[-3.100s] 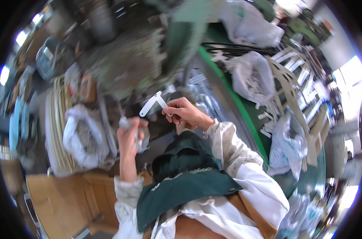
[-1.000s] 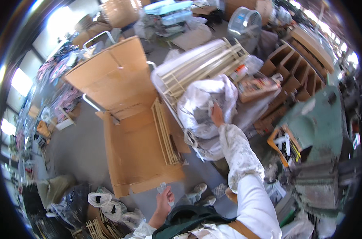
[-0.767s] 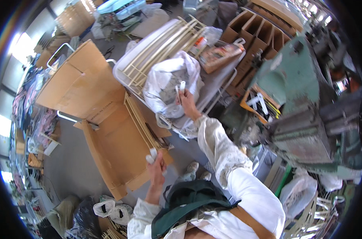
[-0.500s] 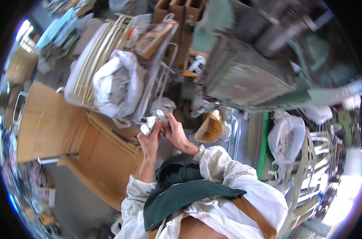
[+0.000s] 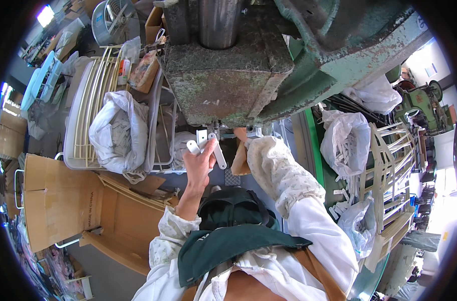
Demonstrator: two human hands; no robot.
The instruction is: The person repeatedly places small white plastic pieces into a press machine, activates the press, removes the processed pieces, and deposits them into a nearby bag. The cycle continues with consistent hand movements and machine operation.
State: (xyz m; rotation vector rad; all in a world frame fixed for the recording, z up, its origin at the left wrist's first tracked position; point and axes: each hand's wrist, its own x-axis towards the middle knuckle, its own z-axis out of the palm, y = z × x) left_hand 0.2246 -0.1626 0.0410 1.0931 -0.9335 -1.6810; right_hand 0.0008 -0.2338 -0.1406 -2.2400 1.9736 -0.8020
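Several white strips [image 5: 218, 154] finger-pinched in left hand [image 5: 197, 164] | right hand [image 5: 240, 134] by machine block [image 5: 213, 93], 12 o'clock; fingers hidden, can't tell grip | white bag [image 5: 101, 129], 10 o'clock

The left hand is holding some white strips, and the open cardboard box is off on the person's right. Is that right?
Not quite: the head view shows the open cardboard box off on the person's left, not the right. The left hand is holding some white strips, as you say.

white strips [image 5: 219, 155] look smooth, the machine block [image 5: 213, 93] rough metal.
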